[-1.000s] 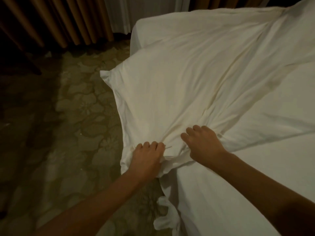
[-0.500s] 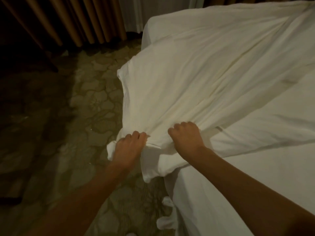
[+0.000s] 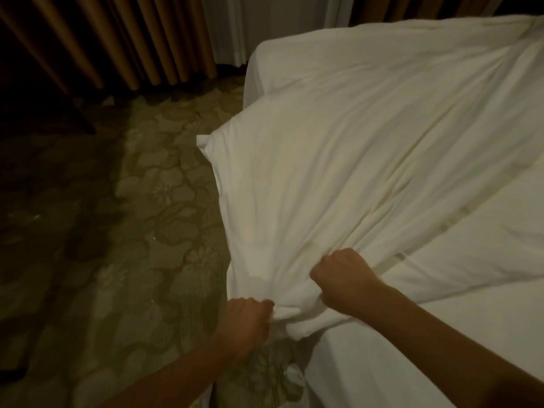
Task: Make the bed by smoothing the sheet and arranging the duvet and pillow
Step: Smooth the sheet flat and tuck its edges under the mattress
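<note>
My left hand point(image 3: 245, 323) and right hand point(image 3: 344, 279) each grasp the bunched near corner of the white duvet point(image 3: 353, 160), fists close together. The duvet fans out ahead of my knuckles, overhanging the carpet point(image 3: 132, 231) beyond my left hand. The sheet point(image 3: 477, 269) lies beside my right forearm.

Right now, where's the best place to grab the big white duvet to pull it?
Probably its near corner, from the carpet side of the bed. The duvet bunches into a thick handful there, where the left hand and right hand grip it side by side.
</note>
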Demonstrator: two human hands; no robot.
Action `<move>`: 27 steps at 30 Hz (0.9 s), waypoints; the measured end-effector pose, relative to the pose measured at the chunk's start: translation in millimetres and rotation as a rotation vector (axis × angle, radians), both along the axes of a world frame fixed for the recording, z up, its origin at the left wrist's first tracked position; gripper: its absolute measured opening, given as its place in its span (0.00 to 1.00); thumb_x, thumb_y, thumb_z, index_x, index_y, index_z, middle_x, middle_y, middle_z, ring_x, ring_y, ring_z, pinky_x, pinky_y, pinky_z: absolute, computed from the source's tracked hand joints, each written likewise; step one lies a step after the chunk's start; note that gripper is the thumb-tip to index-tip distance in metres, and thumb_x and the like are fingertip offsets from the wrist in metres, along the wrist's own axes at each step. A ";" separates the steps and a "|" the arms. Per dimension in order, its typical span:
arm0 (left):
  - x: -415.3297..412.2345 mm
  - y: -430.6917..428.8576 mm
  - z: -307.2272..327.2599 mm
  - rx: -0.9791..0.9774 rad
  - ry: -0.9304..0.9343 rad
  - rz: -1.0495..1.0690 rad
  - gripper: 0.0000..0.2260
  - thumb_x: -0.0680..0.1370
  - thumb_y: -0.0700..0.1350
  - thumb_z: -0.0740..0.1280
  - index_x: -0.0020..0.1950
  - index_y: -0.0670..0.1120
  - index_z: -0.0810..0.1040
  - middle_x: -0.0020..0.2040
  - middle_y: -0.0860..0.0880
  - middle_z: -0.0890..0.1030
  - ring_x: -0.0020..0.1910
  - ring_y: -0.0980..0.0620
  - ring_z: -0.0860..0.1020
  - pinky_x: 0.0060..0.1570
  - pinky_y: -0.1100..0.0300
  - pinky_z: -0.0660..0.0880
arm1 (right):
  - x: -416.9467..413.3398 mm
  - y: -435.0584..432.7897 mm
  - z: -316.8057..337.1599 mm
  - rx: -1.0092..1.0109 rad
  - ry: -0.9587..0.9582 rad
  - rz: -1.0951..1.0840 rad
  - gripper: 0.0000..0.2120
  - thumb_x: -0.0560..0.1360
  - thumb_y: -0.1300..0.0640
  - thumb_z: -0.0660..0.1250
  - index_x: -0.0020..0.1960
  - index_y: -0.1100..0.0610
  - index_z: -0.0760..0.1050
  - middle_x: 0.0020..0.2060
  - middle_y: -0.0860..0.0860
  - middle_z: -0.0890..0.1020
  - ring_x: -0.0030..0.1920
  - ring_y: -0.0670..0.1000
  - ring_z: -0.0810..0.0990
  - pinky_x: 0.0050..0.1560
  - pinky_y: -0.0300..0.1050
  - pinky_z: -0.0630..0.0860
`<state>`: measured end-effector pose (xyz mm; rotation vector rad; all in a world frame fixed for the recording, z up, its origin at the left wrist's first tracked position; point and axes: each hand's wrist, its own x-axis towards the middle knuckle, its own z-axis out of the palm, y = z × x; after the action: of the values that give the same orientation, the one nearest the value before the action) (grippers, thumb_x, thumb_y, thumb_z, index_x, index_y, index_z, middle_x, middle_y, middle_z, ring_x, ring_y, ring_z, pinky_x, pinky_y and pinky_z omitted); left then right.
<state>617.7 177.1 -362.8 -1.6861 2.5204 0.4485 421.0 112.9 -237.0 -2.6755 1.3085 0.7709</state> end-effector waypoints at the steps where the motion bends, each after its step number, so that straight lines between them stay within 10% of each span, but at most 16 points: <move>1: 8.2 3.5 -2.4 -0.031 0.024 -0.031 0.09 0.65 0.53 0.75 0.44 0.55 0.82 0.33 0.56 0.81 0.30 0.63 0.79 0.31 0.67 0.76 | 3.0 2.1 1.3 0.010 -0.019 0.001 0.10 0.75 0.60 0.62 0.53 0.57 0.78 0.49 0.54 0.82 0.50 0.56 0.81 0.47 0.46 0.70; 5: 46.7 8.2 10.0 -0.060 -0.010 -0.060 0.09 0.52 0.51 0.70 0.31 0.55 0.79 0.20 0.57 0.73 0.16 0.62 0.69 0.17 0.68 0.58 | 29.4 0.1 0.4 -0.028 -0.186 0.008 0.06 0.70 0.61 0.67 0.46 0.57 0.80 0.40 0.54 0.81 0.42 0.55 0.81 0.39 0.44 0.65; 8: 78.8 16.0 1.8 0.050 -0.008 0.006 0.14 0.50 0.50 0.74 0.33 0.54 0.79 0.22 0.57 0.74 0.17 0.62 0.71 0.16 0.70 0.63 | 55.1 7.8 -4.6 -0.016 -0.264 -0.026 0.17 0.38 0.56 0.78 0.19 0.52 0.72 0.17 0.48 0.71 0.18 0.48 0.72 0.30 0.36 0.55; 11: 77.5 31.5 -11.4 0.109 0.021 0.057 0.12 0.60 0.48 0.68 0.42 0.54 0.73 0.24 0.53 0.77 0.20 0.56 0.75 0.18 0.67 0.69 | 60.5 20.9 -31.6 -0.016 -0.288 -0.057 0.20 0.30 0.56 0.76 0.14 0.52 0.67 0.13 0.47 0.67 0.14 0.47 0.68 0.30 0.34 0.53; 13: 61.3 31.2 -23.5 0.188 -0.038 0.091 0.08 0.70 0.45 0.67 0.48 0.53 0.75 0.35 0.50 0.82 0.32 0.52 0.81 0.29 0.63 0.74 | 64.0 23.9 -34.6 0.045 -0.218 -0.028 0.19 0.34 0.57 0.79 0.17 0.53 0.69 0.16 0.48 0.70 0.17 0.48 0.71 0.29 0.33 0.52; 17: 21.0 12.2 -54.7 0.274 -0.033 0.091 0.14 0.64 0.54 0.78 0.44 0.53 0.79 0.28 0.53 0.80 0.23 0.58 0.78 0.22 0.67 0.71 | 63.9 9.0 -54.6 0.212 -0.034 -0.064 0.01 0.73 0.67 0.66 0.43 0.63 0.76 0.44 0.55 0.82 0.48 0.55 0.82 0.33 0.40 0.63; 20: 1.9 -4.7 -64.7 0.362 0.169 0.179 0.15 0.76 0.46 0.58 0.62 0.47 0.69 0.45 0.45 0.83 0.40 0.49 0.84 0.35 0.60 0.79 | 69.4 0.6 -54.5 0.190 0.046 -0.116 0.09 0.76 0.64 0.63 0.53 0.59 0.79 0.50 0.53 0.81 0.51 0.55 0.80 0.38 0.42 0.66; 23: 9.2 -25.6 -60.3 0.555 0.218 0.162 0.21 0.81 0.49 0.59 0.72 0.41 0.66 0.68 0.43 0.73 0.65 0.46 0.73 0.62 0.57 0.70 | 72.5 -12.0 -42.8 0.233 0.112 -0.113 0.13 0.78 0.55 0.62 0.62 0.56 0.74 0.56 0.53 0.79 0.56 0.54 0.78 0.51 0.46 0.71; 27: 43.0 -62.7 -30.2 0.672 0.451 0.490 0.16 0.77 0.48 0.64 0.61 0.41 0.79 0.61 0.44 0.79 0.54 0.50 0.79 0.52 0.67 0.72 | 96.7 -44.5 -24.7 0.458 0.063 -0.250 0.23 0.77 0.45 0.63 0.68 0.54 0.65 0.62 0.55 0.74 0.62 0.57 0.74 0.60 0.51 0.70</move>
<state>660.8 114.4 -393.0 -2.0085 1.7691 1.6488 517.7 68.4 -261.7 -2.1053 1.2613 0.9853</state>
